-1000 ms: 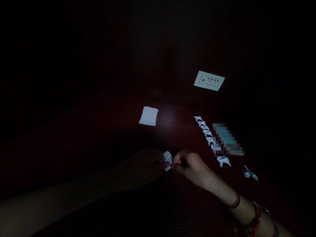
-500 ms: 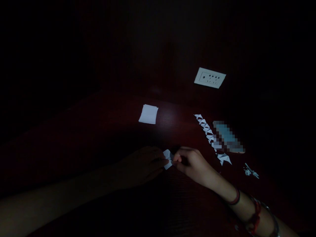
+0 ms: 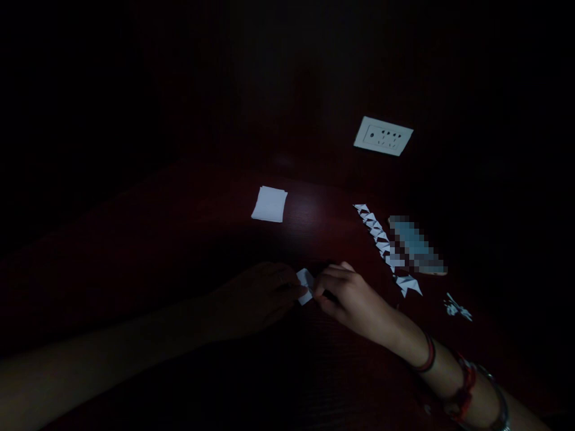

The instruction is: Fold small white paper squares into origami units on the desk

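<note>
Paper piece (image 3: 305, 280), near centre, is pinched between left hand (image 3: 263, 296) and right hand (image 3: 350, 297), creased, seemingly unfinished; folded shapes (image 3: 374, 228) are already lined up at right; farther off, square sheets (image 3: 269, 204) are left unfolded.

Deep gloom all round here, and out of it glows a dark reddish tabletop (image 3: 202, 221), faint grain streaking its surface, with a soft pale pool of light (image 3: 309, 202) landing towards its far side and fading fast outward. Behind it rises a dark wall (image 3: 309, 78), murky in the middle and sinking to black at both sides, and there, right of centre, stands out a white wall socket (image 3: 383, 136), slanted in view, its small dark holes showing!
</note>
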Demonstrator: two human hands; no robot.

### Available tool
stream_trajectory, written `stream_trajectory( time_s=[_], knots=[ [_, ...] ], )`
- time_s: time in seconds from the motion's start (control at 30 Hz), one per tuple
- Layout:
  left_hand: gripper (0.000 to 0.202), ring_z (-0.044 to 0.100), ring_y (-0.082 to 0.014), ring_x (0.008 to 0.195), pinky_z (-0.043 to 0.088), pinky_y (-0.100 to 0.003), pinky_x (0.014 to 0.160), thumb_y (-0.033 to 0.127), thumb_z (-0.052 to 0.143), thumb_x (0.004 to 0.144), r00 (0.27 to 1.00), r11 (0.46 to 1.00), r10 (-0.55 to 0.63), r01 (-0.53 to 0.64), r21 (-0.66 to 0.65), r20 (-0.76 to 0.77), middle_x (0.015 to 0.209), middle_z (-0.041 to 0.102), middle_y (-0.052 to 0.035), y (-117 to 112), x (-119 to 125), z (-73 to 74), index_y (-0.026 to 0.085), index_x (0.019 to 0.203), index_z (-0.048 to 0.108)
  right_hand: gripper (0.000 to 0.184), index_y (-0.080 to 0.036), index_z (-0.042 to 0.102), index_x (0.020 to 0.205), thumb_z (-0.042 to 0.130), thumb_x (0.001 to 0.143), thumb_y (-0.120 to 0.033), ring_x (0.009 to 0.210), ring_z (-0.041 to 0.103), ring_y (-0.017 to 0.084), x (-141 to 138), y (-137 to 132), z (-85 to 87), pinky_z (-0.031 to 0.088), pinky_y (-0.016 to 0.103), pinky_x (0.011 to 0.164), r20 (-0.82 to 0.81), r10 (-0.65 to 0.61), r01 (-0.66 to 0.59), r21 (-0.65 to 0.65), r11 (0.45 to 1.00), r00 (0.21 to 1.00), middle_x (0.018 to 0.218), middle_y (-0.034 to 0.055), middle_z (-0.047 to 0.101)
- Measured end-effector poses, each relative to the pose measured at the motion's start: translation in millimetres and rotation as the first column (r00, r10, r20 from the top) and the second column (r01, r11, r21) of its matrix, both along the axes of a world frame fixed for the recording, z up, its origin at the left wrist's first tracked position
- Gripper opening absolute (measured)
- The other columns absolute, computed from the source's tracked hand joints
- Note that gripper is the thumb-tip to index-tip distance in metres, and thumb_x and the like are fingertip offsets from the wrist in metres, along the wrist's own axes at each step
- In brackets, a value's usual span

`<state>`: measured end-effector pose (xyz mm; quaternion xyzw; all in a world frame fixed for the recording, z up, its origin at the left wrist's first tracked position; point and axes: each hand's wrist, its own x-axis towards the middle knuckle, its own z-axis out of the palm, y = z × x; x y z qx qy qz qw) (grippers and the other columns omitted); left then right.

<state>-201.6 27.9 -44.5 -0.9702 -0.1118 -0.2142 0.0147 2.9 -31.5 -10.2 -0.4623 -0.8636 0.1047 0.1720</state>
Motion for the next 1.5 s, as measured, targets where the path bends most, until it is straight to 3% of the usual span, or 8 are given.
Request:
stream_trajectory(
  time_s=[0.57, 0.7, 0.97, 1.1, 1.23, 1.37, 1.5],
  knots=[
    [0.028, 0.045, -0.0215, 0.103, 0.038, -0.038, 0.086, 0.016, 0.043, 0.085, 0.999, 0.999, -0.022, 0.023, 0.047, -0.028, 0.109, 0.053, -0.0056, -1.1, -2.5, -1.1, 0.018, 0.113, 0.048, 0.011, -0.015, 0.054, 0.074, 0.045, 0.080, -0.013, 0.070, 0.045, 0.013, 1.9, -2.0, -4.0, 0.033, 0.027, 0.075, 0.124, 0.126, -0.140, 0.109, 0.984, 0.984, 0.072, 0.0029, 0.055],
    [0.028, 0.046, -0.0212, 0.102, 0.039, -0.037, 0.084, 0.016, 0.045, 0.084, 1.000, 0.999, -0.016, 0.016, 0.039, -0.023, 0.108, 0.054, -0.0051, -1.4, -2.7, -1.4, 0.017, 0.112, 0.048, 0.009, -0.015, 0.056, 0.075, 0.048, 0.078, -0.011, 0.070, 0.048, 0.012, 2.3, -1.0, -2.8, 0.035, 0.026, 0.075, 0.011, 0.110, -0.110, 0.052, 0.993, 0.994, 0.071, 0.0013, 0.055],
    [0.027, 0.046, -0.0210, 0.101, 0.039, -0.036, 0.082, 0.021, 0.040, 0.088, 1.000, 0.998, -0.028, 0.027, 0.054, 0.010, 0.108, 0.054, -0.0064, -0.1, -4.1, -7.7, 0.017, 0.115, 0.045, 0.007, -0.016, 0.061, 0.078, 0.059, 0.072, -0.014, 0.065, 0.049, 0.009, 4.7, 4.1, -5.0, 0.040, 0.021, 0.060, -0.231, -0.135, 0.102, -0.149, 0.984, 0.964, 0.075, 0.0003, 0.051],
    [0.028, 0.048, -0.0219, 0.098, 0.040, -0.036, 0.079, 0.029, 0.041, 0.088, 0.999, 0.997, 0.050, -0.050, 0.056, 0.014, 0.107, 0.053, -0.0073, -1.7, -2.3, -10.1, 0.018, 0.114, 0.045, 0.009, -0.016, 0.062, 0.076, 0.056, 0.073, -0.010, 0.066, 0.048, 0.009, 1.5, 6.0, -7.7, 0.040, 0.020, 0.059, -0.255, -0.147, 0.109, -0.158, 0.982, 0.956, 0.077, 0.0006, 0.049],
    [0.025, 0.051, -0.0198, 0.093, 0.041, -0.034, 0.079, 0.030, 0.043, 0.087, 0.999, 0.998, 0.050, -0.049, 0.036, -0.015, 0.103, 0.054, -0.0064, -4.4, -1.7, -1.1, 0.018, 0.108, 0.049, 0.013, -0.015, 0.060, 0.076, 0.053, 0.073, -0.006, 0.067, 0.048, 0.009, -0.7, 5.6, -10.6, 0.040, 0.019, 0.060, -0.278, -0.121, 0.089, -0.124, 0.988, 0.953, 0.078, 0.0009, 0.048],
    [0.023, 0.051, -0.0192, 0.092, 0.041, -0.034, 0.078, 0.029, 0.043, 0.087, 0.998, 0.998, 0.056, -0.055, 0.033, -0.029, 0.103, 0.055, -0.0048, -6.6, -3.6, 7.7, 0.019, 0.107, 0.050, 0.012, -0.015, 0.058, 0.078, 0.050, 0.075, -0.007, 0.070, 0.048, 0.010, -0.4, 1.6, -12.5, 0.041, 0.020, 0.062, -0.231, -0.087, 0.073, -0.068, 0.995, 0.969, 0.078, 0.0016, 0.047],
    [0.023, 0.050, -0.0196, 0.095, 0.040, -0.035, 0.081, 0.028, 0.043, 0.087, 0.997, 0.996, 0.081, -0.081, 0.023, -0.013, 0.106, 0.054, -0.0044, -6.8, -3.8, 4.1, 0.020, 0.107, 0.050, 0.012, -0.014, 0.058, 0.082, 0.046, 0.080, -0.011, 0.072, 0.046, 0.012, -0.8, -2.9, -9.8, 0.040, 0.024, 0.066, -0.041, -0.057, 0.058, 0.034, 0.998, 0.998, 0.081, 0.0043, 0.048]
  ],
)
